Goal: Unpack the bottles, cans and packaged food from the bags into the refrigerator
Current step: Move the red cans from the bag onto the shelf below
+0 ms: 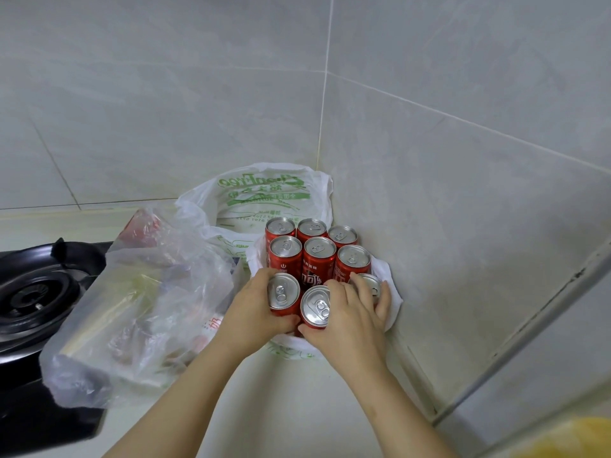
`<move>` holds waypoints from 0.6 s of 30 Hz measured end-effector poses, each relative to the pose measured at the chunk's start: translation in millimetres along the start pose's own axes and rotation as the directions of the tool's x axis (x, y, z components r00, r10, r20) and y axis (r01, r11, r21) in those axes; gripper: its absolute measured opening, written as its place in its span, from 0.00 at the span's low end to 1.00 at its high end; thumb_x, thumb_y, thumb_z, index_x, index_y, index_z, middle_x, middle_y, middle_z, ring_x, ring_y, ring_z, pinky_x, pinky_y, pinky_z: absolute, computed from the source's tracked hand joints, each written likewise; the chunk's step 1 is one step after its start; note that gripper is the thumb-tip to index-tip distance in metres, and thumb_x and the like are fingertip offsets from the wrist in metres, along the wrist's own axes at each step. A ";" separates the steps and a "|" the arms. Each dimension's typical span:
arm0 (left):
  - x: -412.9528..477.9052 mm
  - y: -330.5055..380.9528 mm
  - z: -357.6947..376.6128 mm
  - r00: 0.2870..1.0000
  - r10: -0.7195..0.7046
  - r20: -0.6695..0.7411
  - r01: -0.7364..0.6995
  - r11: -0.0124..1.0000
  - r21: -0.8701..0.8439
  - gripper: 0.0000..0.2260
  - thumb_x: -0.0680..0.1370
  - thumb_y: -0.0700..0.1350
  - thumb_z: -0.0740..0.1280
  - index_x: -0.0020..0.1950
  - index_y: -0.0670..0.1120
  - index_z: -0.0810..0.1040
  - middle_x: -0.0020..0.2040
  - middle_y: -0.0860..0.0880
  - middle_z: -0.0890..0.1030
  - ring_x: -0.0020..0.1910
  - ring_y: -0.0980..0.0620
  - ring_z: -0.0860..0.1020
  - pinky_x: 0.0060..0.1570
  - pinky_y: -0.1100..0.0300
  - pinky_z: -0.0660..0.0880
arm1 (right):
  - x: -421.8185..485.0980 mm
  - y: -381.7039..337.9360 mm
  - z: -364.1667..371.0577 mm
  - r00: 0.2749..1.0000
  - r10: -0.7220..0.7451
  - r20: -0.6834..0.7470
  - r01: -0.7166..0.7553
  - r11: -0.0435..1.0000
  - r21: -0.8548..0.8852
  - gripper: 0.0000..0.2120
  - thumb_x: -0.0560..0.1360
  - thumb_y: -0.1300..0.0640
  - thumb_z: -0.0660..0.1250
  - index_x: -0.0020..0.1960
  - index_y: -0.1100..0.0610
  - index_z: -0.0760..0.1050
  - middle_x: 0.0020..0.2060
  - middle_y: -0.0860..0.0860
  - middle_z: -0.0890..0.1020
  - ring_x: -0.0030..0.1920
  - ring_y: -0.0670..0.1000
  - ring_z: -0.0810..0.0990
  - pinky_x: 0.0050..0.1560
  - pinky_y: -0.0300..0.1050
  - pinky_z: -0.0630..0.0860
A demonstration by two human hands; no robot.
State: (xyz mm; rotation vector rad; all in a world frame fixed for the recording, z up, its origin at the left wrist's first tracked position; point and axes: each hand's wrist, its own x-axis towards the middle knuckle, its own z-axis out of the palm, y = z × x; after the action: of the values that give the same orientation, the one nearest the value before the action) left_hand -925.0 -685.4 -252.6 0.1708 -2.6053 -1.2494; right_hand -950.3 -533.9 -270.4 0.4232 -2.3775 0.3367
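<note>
Several red cola cans (319, 256) stand upright in rows inside an opened white plastic bag with green print (264, 196) in the counter's corner. My left hand (254, 312) grips the front left can (282, 294), fingers curled round its side. My right hand (350, 317) wraps around the front middle can (315, 307), and its fingers reach over the front right can (372, 285), which is mostly hidden.
A clear plastic bag (132, 309) with packaged food lies to the left on the pale counter (264, 408). A black gas stove (36, 292) sits at the far left. Tiled walls (429, 160) close off the back and right. A yellow object (568, 438) shows at the bottom right.
</note>
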 end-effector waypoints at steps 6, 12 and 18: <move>0.4 4.4 0.2 0.998 -0.059 -0.001 0.059 0.998 -0.037 0.29 0.64 0.44 0.77 0.59 0.49 0.66 0.43 0.65 0.71 0.44 0.57 0.74 0.35 0.74 0.66 | 0.7 -4.5 -3.4 0.999 0.049 0.018 -0.050 0.998 0.032 0.28 0.47 0.38 0.77 0.42 0.51 0.75 0.35 0.42 0.83 0.60 0.53 0.78 0.64 0.58 0.55; 2.3 3.6 -3.8 0.997 -0.071 0.016 0.072 0.996 -0.057 0.26 0.64 0.45 0.77 0.55 0.49 0.66 0.42 0.62 0.71 0.44 0.52 0.74 0.39 0.63 0.67 | 2.0 -15.5 -6.9 0.985 0.163 0.053 -0.167 0.982 0.092 0.28 0.46 0.42 0.78 0.42 0.51 0.76 0.39 0.43 0.84 0.63 0.48 0.65 0.56 0.68 0.72; -2.7 -3.0 -15.2 0.998 -0.066 0.009 0.066 0.991 -0.113 0.30 0.62 0.44 0.78 0.59 0.47 0.70 0.47 0.56 0.78 0.49 0.51 0.78 0.42 0.62 0.70 | 5.0 -27.2 -6.4 0.973 0.224 0.047 -0.228 0.967 0.113 0.24 0.51 0.39 0.72 0.44 0.50 0.77 0.41 0.42 0.83 0.64 0.47 0.66 0.66 0.57 0.55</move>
State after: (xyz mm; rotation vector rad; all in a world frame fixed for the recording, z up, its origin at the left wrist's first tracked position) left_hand -918.3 -698.1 -246.2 0.2347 -2.5432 -1.4175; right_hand -939.5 -557.6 -258.9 0.2112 -2.4519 0.5810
